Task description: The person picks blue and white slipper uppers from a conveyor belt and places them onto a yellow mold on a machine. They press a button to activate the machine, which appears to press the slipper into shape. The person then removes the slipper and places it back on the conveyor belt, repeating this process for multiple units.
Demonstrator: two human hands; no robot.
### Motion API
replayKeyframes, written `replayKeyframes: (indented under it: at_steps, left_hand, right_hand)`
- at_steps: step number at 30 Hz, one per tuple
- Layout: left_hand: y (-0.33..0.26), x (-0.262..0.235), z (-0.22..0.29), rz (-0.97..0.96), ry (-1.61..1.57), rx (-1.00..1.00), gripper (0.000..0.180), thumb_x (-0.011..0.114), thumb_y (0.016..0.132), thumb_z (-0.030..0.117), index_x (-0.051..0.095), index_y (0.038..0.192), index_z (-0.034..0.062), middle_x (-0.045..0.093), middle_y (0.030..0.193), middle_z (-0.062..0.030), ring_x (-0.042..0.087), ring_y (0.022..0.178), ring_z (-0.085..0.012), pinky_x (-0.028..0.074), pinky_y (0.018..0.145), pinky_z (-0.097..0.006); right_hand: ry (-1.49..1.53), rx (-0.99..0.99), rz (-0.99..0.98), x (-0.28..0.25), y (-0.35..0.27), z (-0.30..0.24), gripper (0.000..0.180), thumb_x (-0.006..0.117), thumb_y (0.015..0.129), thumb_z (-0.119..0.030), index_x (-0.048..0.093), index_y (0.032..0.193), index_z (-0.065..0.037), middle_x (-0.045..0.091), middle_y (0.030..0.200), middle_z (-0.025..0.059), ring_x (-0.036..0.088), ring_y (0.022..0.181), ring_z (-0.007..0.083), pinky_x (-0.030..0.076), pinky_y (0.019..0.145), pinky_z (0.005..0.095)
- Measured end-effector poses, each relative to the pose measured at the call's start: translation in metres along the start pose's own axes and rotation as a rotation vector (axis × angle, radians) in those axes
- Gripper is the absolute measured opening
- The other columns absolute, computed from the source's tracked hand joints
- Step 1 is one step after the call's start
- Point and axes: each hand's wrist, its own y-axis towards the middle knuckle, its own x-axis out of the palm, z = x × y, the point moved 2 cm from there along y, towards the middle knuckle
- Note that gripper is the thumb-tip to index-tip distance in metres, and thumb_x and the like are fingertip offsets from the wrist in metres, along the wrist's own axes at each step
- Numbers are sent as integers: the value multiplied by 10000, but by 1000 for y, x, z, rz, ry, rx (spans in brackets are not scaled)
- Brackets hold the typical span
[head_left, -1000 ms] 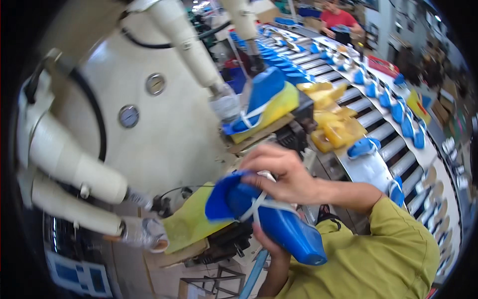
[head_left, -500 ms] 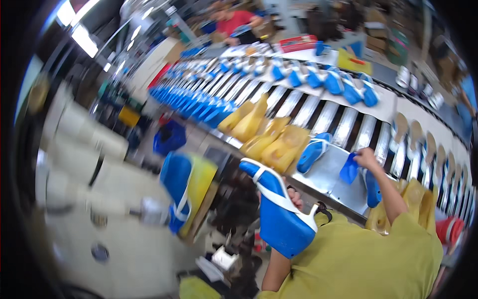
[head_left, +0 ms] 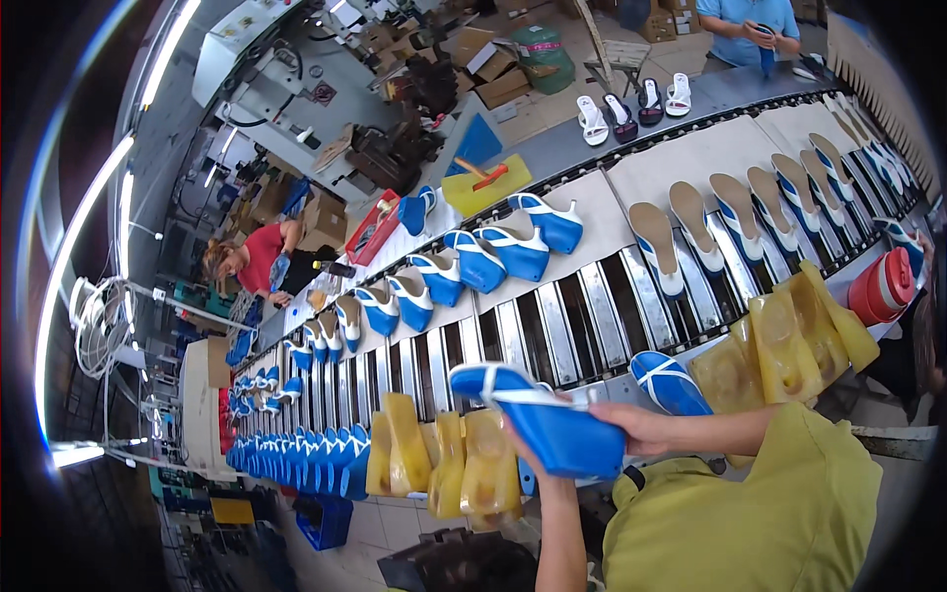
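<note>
A blue shoe last with white sandal straps (head_left: 557,434) is held up before me at the near edge of the roller conveyor, its toe pointing left. My left hand (head_left: 528,449) grips it from below and behind, the fingers largely hidden by the last. At its heel end my right hand (head_left: 636,426) is closed on it. Whether the right hand also holds a small piece cannot be made out. Another strapped blue last (head_left: 671,383) lies just beyond my right wrist. Yellow translucent last-shaped blocks (head_left: 490,459) stand left of my hands, and similar yellow blocks (head_left: 784,345) to the right.
The roller conveyor (head_left: 513,340) carries several blue lasts (head_left: 478,261) and tan insoles (head_left: 651,237) in rows. A red round container (head_left: 881,286) stands at the right end. A yellow board (head_left: 488,185) with a hammer lies across the line. Co-workers (head_left: 261,257) are at the far side.
My view has swung to the right along the conveyor. The right hand, which held a blue flat piece over the metal plate, has come to the strapped last in my left hand.
</note>
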Motion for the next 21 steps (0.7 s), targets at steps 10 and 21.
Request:
replayKeyframes:
  at_steps: [10, 21]
  left_hand:
    - [-3, -20, -3, 347, 681, -41, 502, 543, 1012, 297, 423, 1399, 0, 563, 1290, -174, 585, 1163, -278, 474, 988, -384]
    - [-44, -94, 45, 857, 696, 292, 320, 522, 1001, 216, 537, 1227, -9, 647, 1112, -162, 641, 1024, -253, 501, 866, -364]
  right_hand:
    - [-516, -936, 1104, -228, 102, -196, 643, 786, 812, -397, 569, 1244, 28, 665, 1130, 139, 647, 995, 223, 518, 854, 346]
    - [-622, -600, 1198, -314, 216, -320, 793, 728, 819, -398, 439, 1421, 30, 558, 1343, 246, 548, 1257, 333, 457, 1016, 388]
